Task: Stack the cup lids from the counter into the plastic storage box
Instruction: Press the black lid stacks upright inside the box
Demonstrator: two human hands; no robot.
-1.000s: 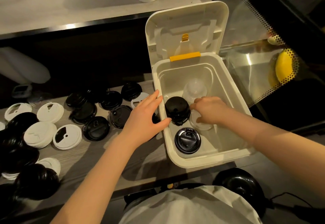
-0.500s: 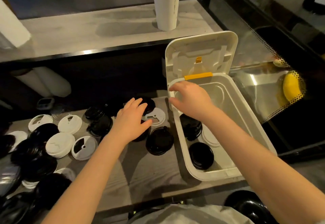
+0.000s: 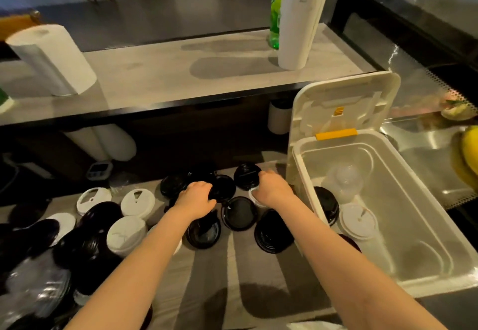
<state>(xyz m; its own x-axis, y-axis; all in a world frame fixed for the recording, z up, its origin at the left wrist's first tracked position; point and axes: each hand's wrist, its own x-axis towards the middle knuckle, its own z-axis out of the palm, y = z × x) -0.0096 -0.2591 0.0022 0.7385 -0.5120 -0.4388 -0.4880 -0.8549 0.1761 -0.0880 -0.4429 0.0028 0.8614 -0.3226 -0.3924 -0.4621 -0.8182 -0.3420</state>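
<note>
Our left hand [image 3: 198,199] curls over a black lid [image 3: 225,187] on the counter [image 3: 232,278]; we cannot tell its grip. Our right hand [image 3: 271,190] grasps a white lid [image 3: 254,198] beside the box [image 3: 426,228].

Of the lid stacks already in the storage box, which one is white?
The white lid stack, just right of the black lid stack and nearer the camera than the clear dome lids; it alone is opaque white.
</note>
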